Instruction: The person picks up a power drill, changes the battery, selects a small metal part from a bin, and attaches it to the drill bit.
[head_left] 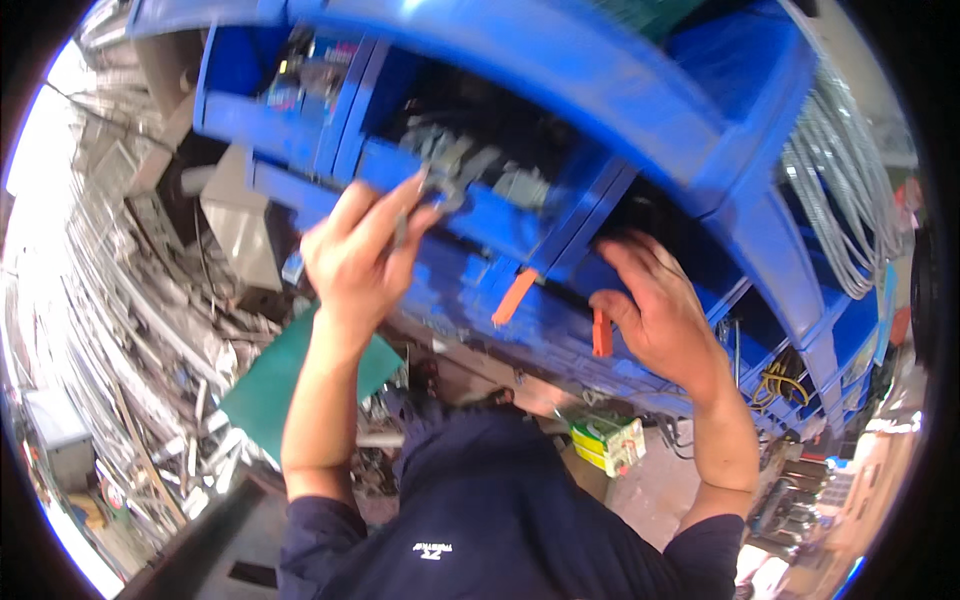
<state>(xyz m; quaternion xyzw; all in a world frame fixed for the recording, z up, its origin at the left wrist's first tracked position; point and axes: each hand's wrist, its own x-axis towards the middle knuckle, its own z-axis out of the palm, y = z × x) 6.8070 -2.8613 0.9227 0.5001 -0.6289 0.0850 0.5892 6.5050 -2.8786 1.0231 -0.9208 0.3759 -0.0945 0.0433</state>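
My left hand is closed, fingertips pinching a small grey metal piece that looks like a clamp or bracket; blur hides its exact kind. It is held at the front of a blue bin in which several similar grey metal parts lie. To the right, my right hand rests its fingers at the opening of a neighbouring blue bin, thumb apart from them. The inside of that bin is dark. Orange strips hang from the bin fronts, one beside my right thumb.
A blue bin at the upper left contains small packages. Coiled grey cable hangs at the right. Long metal lengths crowd the left side, near a green sheet. A green and yellow box sits below the bins.
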